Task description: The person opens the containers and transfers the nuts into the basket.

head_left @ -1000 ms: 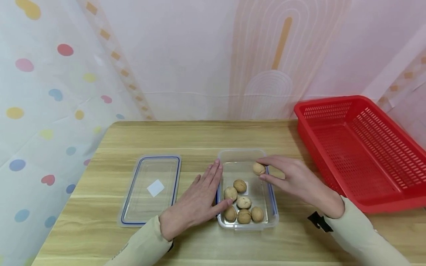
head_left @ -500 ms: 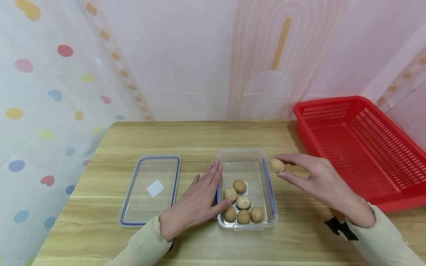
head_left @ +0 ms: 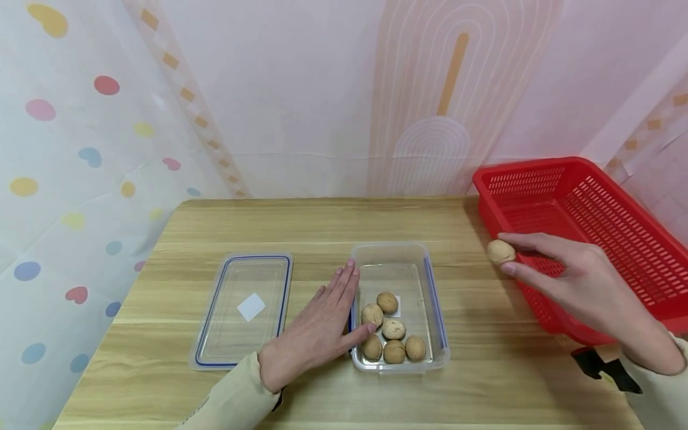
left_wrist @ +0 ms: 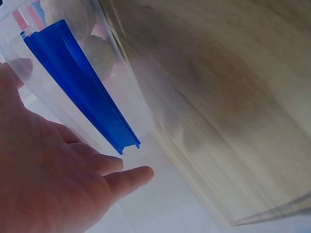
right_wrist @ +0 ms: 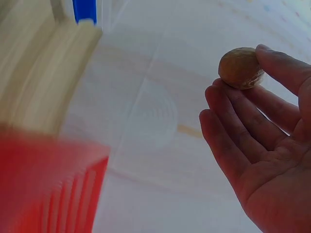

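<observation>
Between thumb and fingertips my right hand [head_left: 580, 275] pinches a walnut [head_left: 501, 252], held over the left edge of a red plastic basket [head_left: 529, 280]. The right wrist view shows the same walnut [right_wrist: 239, 68] at the ends of the fingers. My left hand [head_left: 317, 328] lies with straight fingers along the left side of a clear plastic food container [head_left: 438, 316], its thumb over the rim. Several walnuts [head_left: 394, 328] sit in the near half of that container. A blue locking flap [left_wrist: 82, 87] on the container's side shows close to the left fingers.
A clear lid [head_left: 220, 322] with a blue seal and a white square label lies flat on the wooden table [head_left: 322, 221], left of the container. The red basket stands at the right. A patterned cloth [head_left: 301, 95] hangs behind the table.
My right hand has carried the walnut from above the container's right side out to the right, up to the basket's edge. The left hand has stayed in place.
</observation>
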`<state>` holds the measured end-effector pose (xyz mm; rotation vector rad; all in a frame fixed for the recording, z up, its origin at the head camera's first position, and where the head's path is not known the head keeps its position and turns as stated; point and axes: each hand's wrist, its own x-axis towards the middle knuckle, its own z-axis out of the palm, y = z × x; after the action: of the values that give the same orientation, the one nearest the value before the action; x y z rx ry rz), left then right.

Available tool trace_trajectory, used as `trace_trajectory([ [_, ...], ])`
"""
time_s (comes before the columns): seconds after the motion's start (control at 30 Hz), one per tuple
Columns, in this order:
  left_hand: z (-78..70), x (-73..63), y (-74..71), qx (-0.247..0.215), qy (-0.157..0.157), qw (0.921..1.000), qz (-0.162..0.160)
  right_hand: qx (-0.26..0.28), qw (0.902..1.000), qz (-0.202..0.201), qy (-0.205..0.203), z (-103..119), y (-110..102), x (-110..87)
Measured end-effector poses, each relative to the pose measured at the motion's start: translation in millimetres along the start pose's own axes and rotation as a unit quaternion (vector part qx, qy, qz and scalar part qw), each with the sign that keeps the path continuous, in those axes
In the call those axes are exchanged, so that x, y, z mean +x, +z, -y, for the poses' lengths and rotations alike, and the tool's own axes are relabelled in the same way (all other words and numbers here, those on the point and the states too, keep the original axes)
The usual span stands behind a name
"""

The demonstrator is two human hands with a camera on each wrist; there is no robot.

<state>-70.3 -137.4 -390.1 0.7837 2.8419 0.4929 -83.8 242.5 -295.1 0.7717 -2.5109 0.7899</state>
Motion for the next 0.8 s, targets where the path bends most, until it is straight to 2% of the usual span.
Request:
trace_trajectory([
  [0.2, -0.2, 0.0, 0.8, 0.001, 0.004, 1.0, -0.007, -0.031, 0.9961, 0.009, 0.082, -18, -20, -0.7],
  [0.37, -0.8, -0.2, 1.4, 0.005, -0.002, 1.0, -0.005, -0.029, 0.9906, 0.016, 0.133, -35, -34, 1.6],
  [0.6, -1.2, -0.5, 3.1, 0.018, -0.003, 0.9998, -0.012, -0.033, 0.9832, 0.043, 0.174, -56, -49, 10.4],
  [0.8, -1.6, -1.1, 3.6, 0.025, -0.006, 0.9995, -0.017, -0.068, 0.9789, 0.083, 0.174, -73, -53, 23.6],
])
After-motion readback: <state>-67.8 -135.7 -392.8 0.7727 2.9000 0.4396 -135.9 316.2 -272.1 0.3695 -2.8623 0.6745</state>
